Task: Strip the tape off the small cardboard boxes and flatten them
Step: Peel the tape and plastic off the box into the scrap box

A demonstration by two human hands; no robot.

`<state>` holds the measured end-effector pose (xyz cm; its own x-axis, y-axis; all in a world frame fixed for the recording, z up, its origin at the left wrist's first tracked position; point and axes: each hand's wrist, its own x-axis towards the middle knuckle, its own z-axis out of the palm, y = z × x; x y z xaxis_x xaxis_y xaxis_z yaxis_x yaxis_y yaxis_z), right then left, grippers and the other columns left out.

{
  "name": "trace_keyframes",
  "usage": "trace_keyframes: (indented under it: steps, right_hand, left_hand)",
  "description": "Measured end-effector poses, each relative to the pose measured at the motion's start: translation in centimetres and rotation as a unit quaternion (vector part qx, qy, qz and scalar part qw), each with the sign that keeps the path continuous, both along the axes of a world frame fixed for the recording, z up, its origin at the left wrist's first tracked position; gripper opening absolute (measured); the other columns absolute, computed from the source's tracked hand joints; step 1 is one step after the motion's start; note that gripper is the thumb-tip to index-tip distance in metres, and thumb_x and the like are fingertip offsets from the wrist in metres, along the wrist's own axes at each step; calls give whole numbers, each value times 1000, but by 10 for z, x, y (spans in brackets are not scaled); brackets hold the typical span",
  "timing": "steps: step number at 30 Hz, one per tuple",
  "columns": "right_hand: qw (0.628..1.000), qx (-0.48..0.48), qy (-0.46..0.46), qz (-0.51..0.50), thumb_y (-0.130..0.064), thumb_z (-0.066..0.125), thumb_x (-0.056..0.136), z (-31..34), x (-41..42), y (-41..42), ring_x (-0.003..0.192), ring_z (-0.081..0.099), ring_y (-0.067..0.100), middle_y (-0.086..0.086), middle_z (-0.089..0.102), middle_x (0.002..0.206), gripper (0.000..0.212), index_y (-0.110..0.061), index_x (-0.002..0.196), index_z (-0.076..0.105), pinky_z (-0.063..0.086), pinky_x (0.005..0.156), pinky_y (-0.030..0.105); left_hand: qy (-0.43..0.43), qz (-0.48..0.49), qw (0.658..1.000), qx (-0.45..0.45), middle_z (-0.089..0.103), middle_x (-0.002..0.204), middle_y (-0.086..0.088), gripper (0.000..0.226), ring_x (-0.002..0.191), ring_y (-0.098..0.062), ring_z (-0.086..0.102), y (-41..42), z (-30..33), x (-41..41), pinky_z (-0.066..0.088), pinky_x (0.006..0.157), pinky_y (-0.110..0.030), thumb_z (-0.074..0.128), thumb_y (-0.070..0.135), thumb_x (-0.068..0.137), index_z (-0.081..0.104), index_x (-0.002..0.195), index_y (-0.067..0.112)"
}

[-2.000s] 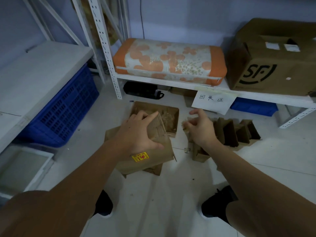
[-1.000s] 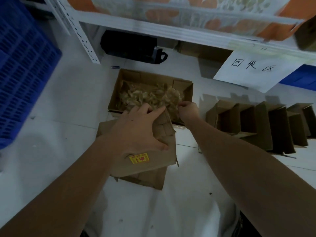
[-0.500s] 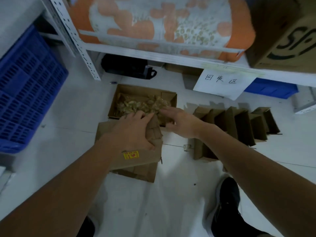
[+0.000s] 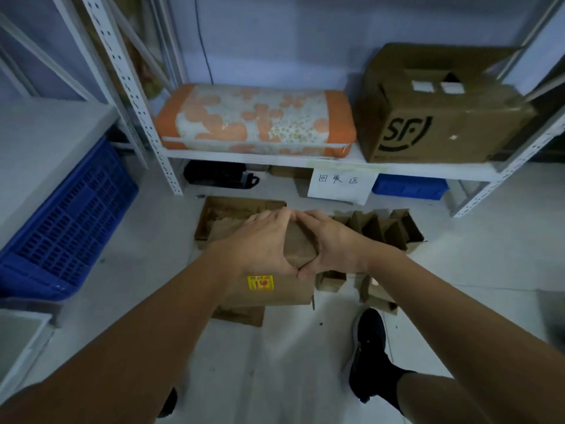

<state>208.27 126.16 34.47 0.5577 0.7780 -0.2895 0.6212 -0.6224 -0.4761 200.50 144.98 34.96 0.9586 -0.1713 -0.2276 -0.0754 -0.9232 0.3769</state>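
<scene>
down at the near edge, a black shoe [image 4: 368, 353] is planted on the pale floor [image 4: 275, 377], right of centre, with both forearms reaching out over it. just beyond, the small cardboard box [image 4: 275, 289] sits up off the floor in both hands, a yellow sticker [image 4: 260, 282] showing on its near face. the left hand [image 4: 263, 243] is wrapped over the top left of the box, thumb curled down the near side; the right hand [image 4: 333, 243] grips the top right, and the fingertips and thumbs of the two meet, framing a patch of brown cardboard between them. both hands are clamped on that box, no question. underneath it, a flat piece of cardboard [image 4: 241, 315] lies on the floor. to the right, a row of folded boxes [image 4: 388, 228] stands on edge, just beside the right wrist. behind the hands, an open carton [image 4: 220, 215] holds crumpled tape scraps. far left, a blue crate [image 4: 67, 221] leans under a white surface. further back, a handwritten paper sign [image 4: 339, 185] hangs from the metal shelf [image 4: 275, 159], a black bag [image 4: 220, 174] and a blue bin [image 4: 409, 186] tucked beneath. on the shelf itself, an orange flowered cushion [image 4: 253, 120] and a large sf carton [image 4: 440, 108] side by side.
</scene>
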Motion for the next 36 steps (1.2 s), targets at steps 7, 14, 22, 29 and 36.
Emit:
trace_keyframes:
  steps: [7,14,22,29,36]
  right_hand:
    - [998,12,-64,-25,-48,89,70,53,-24,-46,138,31,16,-12,18,155,117,-26,160,17,28,113,24]
    - [984,-58,-171,-9,-79,59,80,57,-50,-33,156,-4,29,-2,-10,170,115,-28,162,-4,9,124,48]
    - [989,-41,-141,-11,-76,50,88,44,-66,-42,155,-12,32,-4,-11,170,99,-34,162,0,10,125,58]
    - [994,4,-98,-51,-70,52,90,48,-68,-55,155,-14,27,-9,-9,170,93,-34,162,7,6,126,53]
    - [987,111,-70,-94,-63,62,90,68,-72,-56,153,11,11,-10,11,169,86,-32,161,22,13,122,35]
  left_hand:
    - [-16,13,998,63,34,152,5,126,137,-22,37,38,42,-45,34,116,-51,71,87,61,15,160,36]
    - [-61,48,996,42,33,146,4,121,131,-18,31,30,55,-69,43,108,-43,81,72,68,20,163,27]
    - [-78,61,995,-7,36,148,7,114,133,-16,29,22,48,-81,38,111,-40,85,67,68,29,161,31]
    - [-154,95,975,-133,10,166,20,102,151,-19,22,21,40,-91,36,118,-47,87,58,74,34,158,35]
    - [-103,151,884,-430,53,148,12,108,125,-9,62,26,30,-98,62,90,-36,93,26,76,24,157,46]
